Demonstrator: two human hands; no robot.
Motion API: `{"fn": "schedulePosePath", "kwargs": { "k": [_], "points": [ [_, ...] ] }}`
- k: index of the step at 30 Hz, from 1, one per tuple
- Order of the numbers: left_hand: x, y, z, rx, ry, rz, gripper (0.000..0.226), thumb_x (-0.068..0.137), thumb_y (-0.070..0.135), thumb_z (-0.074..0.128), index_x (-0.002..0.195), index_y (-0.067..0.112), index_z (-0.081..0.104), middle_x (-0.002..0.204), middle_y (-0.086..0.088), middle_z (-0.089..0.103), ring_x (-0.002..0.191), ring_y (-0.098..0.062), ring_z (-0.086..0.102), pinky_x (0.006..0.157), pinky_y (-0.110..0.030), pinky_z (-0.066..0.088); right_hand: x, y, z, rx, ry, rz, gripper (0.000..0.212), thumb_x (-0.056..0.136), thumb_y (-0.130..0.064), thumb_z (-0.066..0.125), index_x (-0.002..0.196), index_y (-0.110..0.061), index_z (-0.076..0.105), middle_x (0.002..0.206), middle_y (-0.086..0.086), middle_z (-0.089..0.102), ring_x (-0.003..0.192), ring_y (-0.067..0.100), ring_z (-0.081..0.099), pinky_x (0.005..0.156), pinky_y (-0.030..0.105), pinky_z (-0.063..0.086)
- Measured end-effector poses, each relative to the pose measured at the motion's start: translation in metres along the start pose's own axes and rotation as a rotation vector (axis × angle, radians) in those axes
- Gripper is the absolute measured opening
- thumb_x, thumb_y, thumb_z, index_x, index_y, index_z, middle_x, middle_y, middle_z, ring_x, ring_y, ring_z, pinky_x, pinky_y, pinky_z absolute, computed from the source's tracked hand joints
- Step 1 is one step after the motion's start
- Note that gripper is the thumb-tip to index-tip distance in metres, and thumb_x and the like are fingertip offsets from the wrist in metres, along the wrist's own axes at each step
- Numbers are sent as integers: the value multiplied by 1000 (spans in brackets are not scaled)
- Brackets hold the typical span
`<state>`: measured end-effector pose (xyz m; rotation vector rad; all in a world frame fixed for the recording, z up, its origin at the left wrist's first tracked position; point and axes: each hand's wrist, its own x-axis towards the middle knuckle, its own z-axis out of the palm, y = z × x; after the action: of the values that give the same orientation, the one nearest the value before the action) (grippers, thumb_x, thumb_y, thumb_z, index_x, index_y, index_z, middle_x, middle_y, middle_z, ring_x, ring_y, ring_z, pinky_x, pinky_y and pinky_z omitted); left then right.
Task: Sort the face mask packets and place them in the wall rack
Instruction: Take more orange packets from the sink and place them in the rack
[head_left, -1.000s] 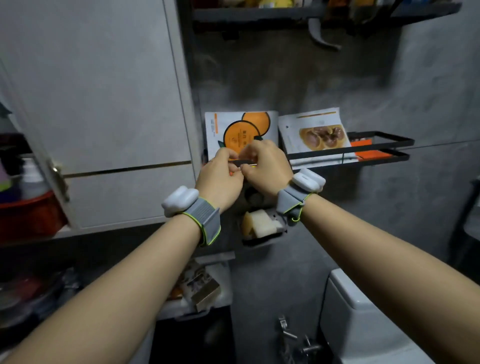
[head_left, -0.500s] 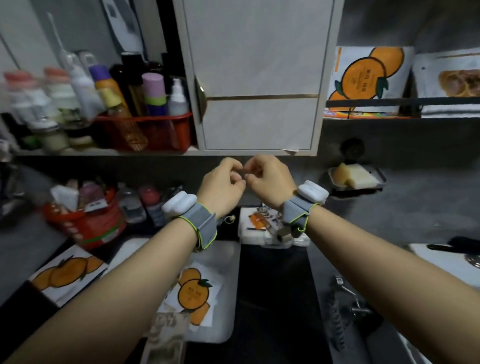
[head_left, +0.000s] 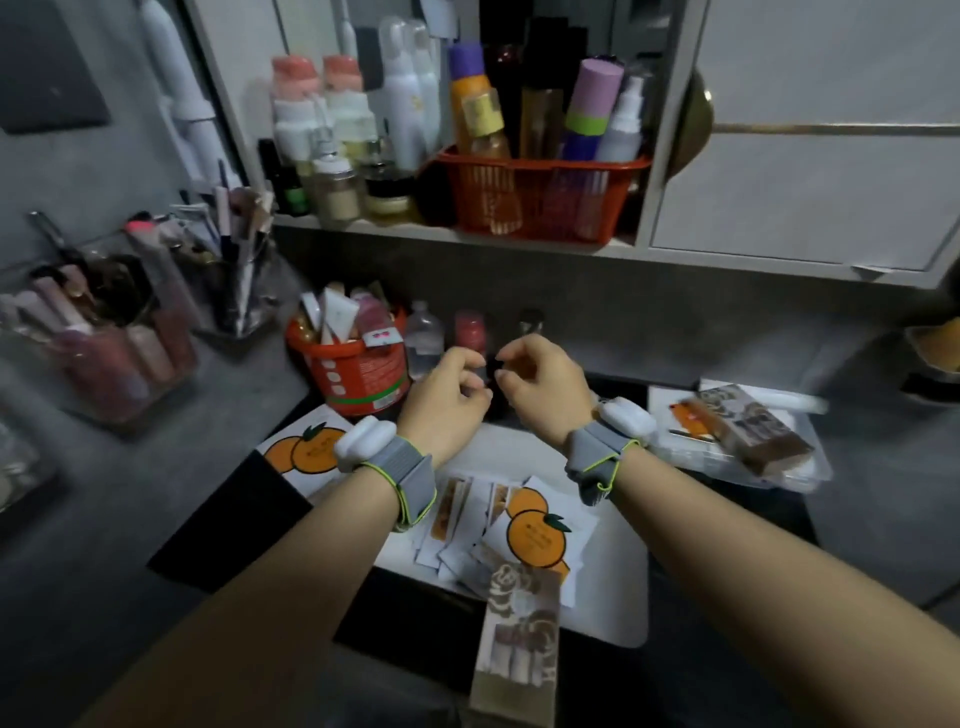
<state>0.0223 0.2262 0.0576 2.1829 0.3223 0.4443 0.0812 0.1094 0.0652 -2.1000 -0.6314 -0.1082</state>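
Looking down over a cluttered grey counter (head_left: 156, 467), two bare forearms reach forward, each with a grey wristband carrying a white pod. The left hand (head_left: 447, 397) and right hand (head_left: 545, 387) hover close together but apart, fingers loosely curled, with no packet in either. Below them a white tray (head_left: 618, 587) holds a loose pile of face mask packets (head_left: 457, 525). An orange-print packet (head_left: 535, 538) lies on top of the pile, and a tall rose-print packet (head_left: 519, 629) overhangs the tray's near edge. Another orange-print packet (head_left: 304, 454) lies on the counter left of the tray, just in front of a red tub (head_left: 363, 376) of tubes. Above, a cabinet shelf holds bottles and a red basket (head_left: 540, 200).
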Motion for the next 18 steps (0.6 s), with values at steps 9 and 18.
{"fn": "schedulePosePath", "kwargs": {
  "k": [9, 18],
  "points": [
    [-19, -107, -63, 50, 3, -227, 30, 92, 8, 52, 122, 10, 50, 103, -3, 57, 101, -27, 59, 85, -34, 47, 4, -2, 114, 48, -193, 113, 23, 84, -18, 63, 107, -15, 61, 107, 6, 65, 95, 20, 60, 74, 18, 36],
    [-27, -181, -83, 98, -56, -406, 37, 93, 3, 47, 128, 11, 48, 130, -8, 53, 119, -26, 52, 102, -39, 43, 10, 12, 200, 14, -353, 244, 33, 86, -19, 62, 117, -13, 57, 121, 11, 58, 107, 28, 58, 91, 33, 47]
  ]
}}
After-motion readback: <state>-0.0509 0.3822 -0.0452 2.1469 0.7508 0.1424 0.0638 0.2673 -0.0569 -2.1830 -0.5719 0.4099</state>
